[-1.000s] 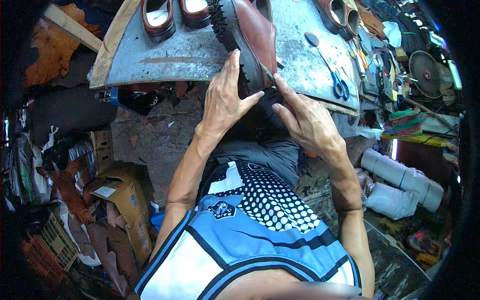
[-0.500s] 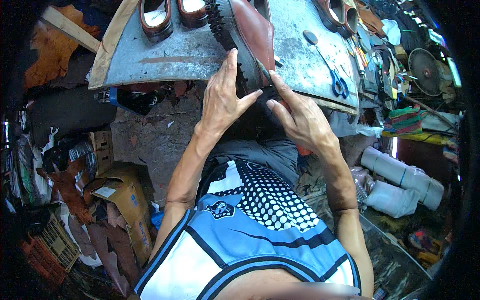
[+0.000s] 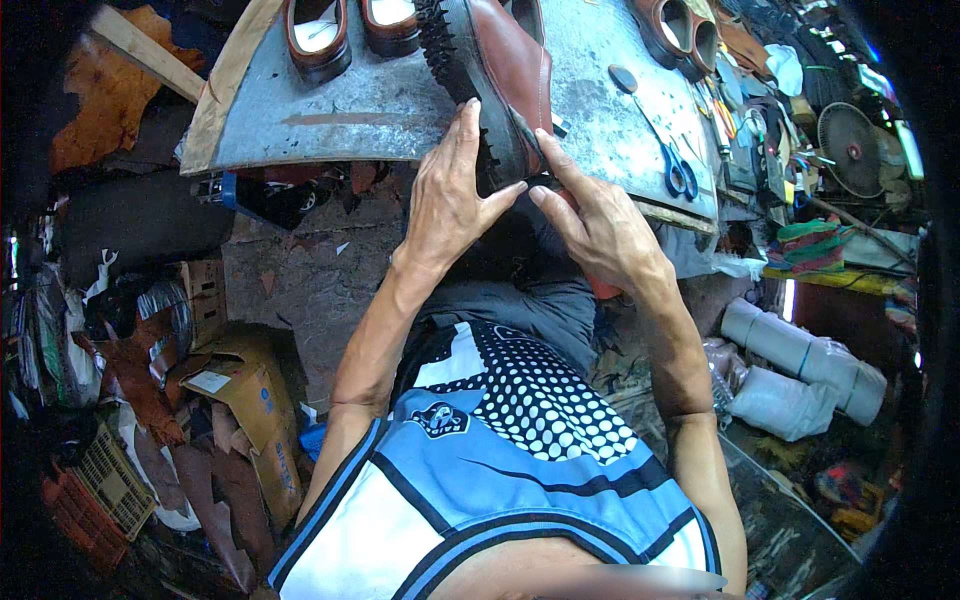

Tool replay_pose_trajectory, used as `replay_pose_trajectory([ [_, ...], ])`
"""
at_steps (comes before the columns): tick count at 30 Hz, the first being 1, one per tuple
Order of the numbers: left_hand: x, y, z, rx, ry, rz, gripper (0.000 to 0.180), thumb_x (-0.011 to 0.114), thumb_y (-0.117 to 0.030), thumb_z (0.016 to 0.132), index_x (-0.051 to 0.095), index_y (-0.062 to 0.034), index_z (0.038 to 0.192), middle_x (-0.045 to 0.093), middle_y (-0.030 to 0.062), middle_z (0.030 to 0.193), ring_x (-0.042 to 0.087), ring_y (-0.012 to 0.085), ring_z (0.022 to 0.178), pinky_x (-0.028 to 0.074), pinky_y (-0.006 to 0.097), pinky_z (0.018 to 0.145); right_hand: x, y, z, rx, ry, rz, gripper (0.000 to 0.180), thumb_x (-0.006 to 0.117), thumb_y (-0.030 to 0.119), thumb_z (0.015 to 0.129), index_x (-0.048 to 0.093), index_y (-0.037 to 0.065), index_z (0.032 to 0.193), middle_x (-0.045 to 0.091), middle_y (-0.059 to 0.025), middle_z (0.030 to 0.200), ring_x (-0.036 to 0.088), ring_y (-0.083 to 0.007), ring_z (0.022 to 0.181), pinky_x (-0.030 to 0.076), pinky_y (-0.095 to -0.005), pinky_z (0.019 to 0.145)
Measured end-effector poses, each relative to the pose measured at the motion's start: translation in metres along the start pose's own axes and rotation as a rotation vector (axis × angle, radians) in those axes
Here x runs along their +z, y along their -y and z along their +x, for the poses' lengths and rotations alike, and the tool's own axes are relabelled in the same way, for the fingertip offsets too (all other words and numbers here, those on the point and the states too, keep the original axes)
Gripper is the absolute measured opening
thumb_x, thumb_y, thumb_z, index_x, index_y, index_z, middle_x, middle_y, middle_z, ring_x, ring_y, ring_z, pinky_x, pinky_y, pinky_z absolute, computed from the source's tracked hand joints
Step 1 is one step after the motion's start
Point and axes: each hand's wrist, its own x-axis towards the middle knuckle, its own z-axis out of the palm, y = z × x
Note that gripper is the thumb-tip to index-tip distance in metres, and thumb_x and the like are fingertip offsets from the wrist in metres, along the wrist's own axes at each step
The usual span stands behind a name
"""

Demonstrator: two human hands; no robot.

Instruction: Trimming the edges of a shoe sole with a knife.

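Both hands work at the counter's (image 3: 330,130) near edge: left hand (image 3: 452,195) lies spread, fingers flat against the black lugged sole of a brown boot (image 3: 500,75), while right hand (image 3: 598,225) pinches at the boot's heel end, thumb and forefinger closing on the sole edge. The boot lies on its side, sole to the left, reaching away across the counter; it looks heavy and stiff, sole grippy, leather smoother, so best held by sole rim and heel. Farther off: scissors (image 3: 675,165) right, loafers (image 3: 350,30) at the far edge.
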Motion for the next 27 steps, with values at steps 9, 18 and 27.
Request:
replay_pose_trajectory([
  [9, 0.001, -0.001, 0.0, -0.018, 0.008, -0.004, 0.107, 0.088, -0.029, 0.073, 0.026, 0.0061, 0.153, 0.05, 0.0349, 0.14, 0.057, 0.0461, 0.123, 0.047, 0.047, 0.104, -0.003, -0.001, 0.017, -0.05, -0.014, -0.005, 0.061, 0.055, 0.032, 0.1, 0.035, 0.006, 0.152, 0.068, -0.0295, 0.093, 0.067, -0.0478, 0.085, 0.052, -0.0518, 0.078],
  [18, 0.0, 0.0, 0.001, -0.045, 0.025, -0.062, 0.105, 0.088, -0.024, 0.072, 0.027, 0.0055, 0.152, 0.048, 0.0353, 0.142, 0.056, 0.0468, 0.125, 0.047, 0.049, 0.104, -0.012, 0.008, 0.045, -0.079, -0.046, -0.025, 0.058, 0.055, 0.031, 0.099, 0.039, 0.006, 0.149, 0.068, -0.0289, 0.104, 0.066, -0.0486, 0.093, 0.052, -0.051, 0.083],
  [27, 0.002, 0.001, 0.001, 0.009, -0.028, 0.007, 0.105, 0.089, -0.029, 0.073, 0.029, 0.0057, 0.151, 0.057, 0.0342, 0.131, 0.062, 0.0456, 0.116, 0.051, 0.047, 0.099, -0.009, -0.003, 0.021, -0.06, 0.013, -0.065, 0.061, 0.056, 0.032, 0.099, 0.036, 0.008, 0.152, 0.069, -0.0269, 0.098, 0.067, -0.0471, 0.087, 0.053, -0.0511, 0.08],
])
